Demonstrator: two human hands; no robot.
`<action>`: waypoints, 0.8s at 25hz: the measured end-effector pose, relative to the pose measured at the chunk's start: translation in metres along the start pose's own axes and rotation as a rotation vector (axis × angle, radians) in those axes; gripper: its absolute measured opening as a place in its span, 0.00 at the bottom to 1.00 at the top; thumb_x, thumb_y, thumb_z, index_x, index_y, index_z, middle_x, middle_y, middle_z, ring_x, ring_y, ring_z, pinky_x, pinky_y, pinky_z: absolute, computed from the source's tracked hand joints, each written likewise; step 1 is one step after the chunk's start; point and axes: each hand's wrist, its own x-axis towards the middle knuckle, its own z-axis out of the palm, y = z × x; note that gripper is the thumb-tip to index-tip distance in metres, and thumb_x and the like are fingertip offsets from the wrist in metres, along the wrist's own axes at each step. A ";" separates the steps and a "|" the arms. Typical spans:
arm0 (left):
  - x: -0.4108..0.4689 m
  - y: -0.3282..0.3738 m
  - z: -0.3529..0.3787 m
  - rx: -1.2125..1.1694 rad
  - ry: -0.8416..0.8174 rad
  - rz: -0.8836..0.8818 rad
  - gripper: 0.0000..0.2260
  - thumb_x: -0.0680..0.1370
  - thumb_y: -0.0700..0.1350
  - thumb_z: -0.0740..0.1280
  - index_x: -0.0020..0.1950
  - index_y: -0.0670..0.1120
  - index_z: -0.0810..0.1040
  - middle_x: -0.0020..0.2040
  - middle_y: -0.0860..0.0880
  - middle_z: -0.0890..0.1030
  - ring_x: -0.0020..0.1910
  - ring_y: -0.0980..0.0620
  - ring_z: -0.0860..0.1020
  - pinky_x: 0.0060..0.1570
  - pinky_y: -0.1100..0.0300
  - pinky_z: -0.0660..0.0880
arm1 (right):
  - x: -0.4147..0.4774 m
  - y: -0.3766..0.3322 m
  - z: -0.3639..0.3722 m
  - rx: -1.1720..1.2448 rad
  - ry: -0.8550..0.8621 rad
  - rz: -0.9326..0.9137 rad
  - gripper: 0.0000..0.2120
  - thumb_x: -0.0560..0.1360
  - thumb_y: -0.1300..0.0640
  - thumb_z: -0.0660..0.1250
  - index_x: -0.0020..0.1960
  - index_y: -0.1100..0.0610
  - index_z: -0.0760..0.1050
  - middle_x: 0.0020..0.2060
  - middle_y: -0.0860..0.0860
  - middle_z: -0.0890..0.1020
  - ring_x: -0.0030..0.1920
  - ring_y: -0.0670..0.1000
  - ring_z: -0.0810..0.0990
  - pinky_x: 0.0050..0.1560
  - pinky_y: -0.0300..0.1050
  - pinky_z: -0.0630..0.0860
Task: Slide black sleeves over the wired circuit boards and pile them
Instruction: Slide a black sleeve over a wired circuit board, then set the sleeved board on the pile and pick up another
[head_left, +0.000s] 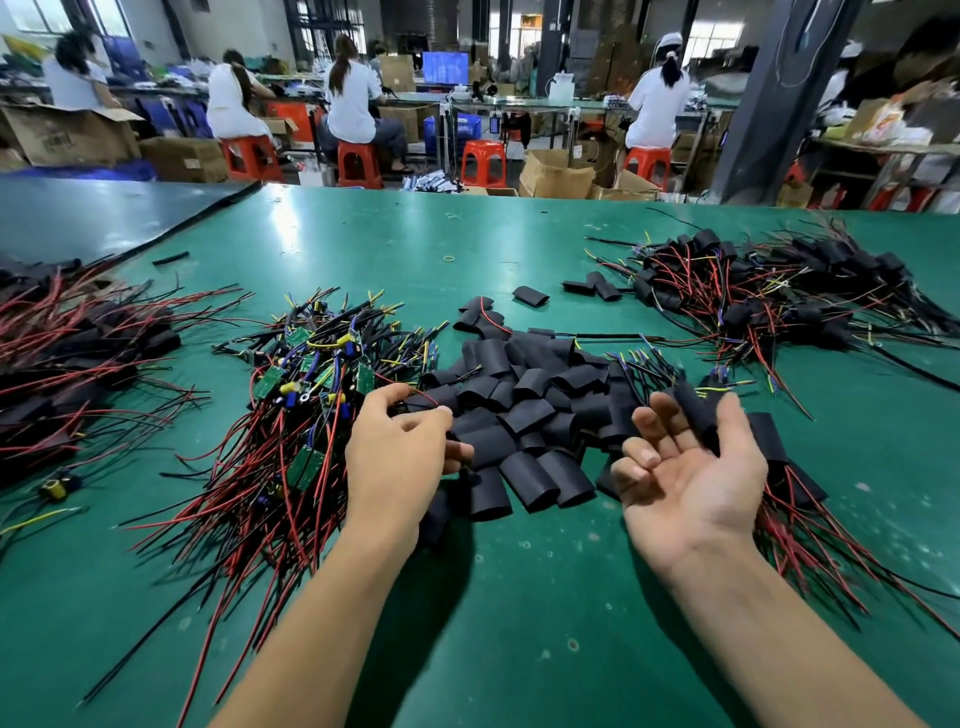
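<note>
My left hand is curled down at the near edge of the heap of black sleeves in the middle of the green table, its fingertips pinched around something dark with a thin red wire; I cannot tell whether it is a sleeve or a board. My right hand lies palm up and slack, holding nothing, just beside the sleeves. The bare boards sit tangled to the left, and finished ones are piled at the far right. The sleeves look light, soft and squashable, so I judge it best to pinch one at its open mouth. The boards seem stiff but delicate; I'd hold them by the edges, not by the wires.
</note>
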 end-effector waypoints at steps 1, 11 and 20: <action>0.000 0.000 0.000 -0.028 0.016 -0.009 0.16 0.78 0.37 0.67 0.63 0.48 0.68 0.33 0.52 0.84 0.33 0.45 0.84 0.32 0.58 0.76 | 0.000 0.000 0.000 0.012 0.020 0.003 0.24 0.78 0.35 0.59 0.42 0.56 0.76 0.31 0.50 0.79 0.22 0.47 0.65 0.21 0.34 0.60; -0.005 0.009 -0.001 -0.234 0.154 0.057 0.27 0.79 0.34 0.62 0.75 0.53 0.62 0.64 0.44 0.74 0.37 0.47 0.86 0.38 0.56 0.81 | 0.002 0.007 -0.001 0.018 0.027 0.112 0.26 0.78 0.36 0.62 0.30 0.52 0.66 0.21 0.46 0.64 0.17 0.45 0.58 0.17 0.35 0.53; -0.007 0.012 0.001 -0.237 0.095 0.039 0.28 0.80 0.33 0.60 0.78 0.50 0.60 0.70 0.46 0.70 0.40 0.47 0.86 0.41 0.56 0.83 | 0.012 0.007 -0.005 -0.102 -0.182 0.115 0.22 0.84 0.44 0.52 0.44 0.57 0.76 0.30 0.49 0.74 0.24 0.47 0.64 0.23 0.38 0.63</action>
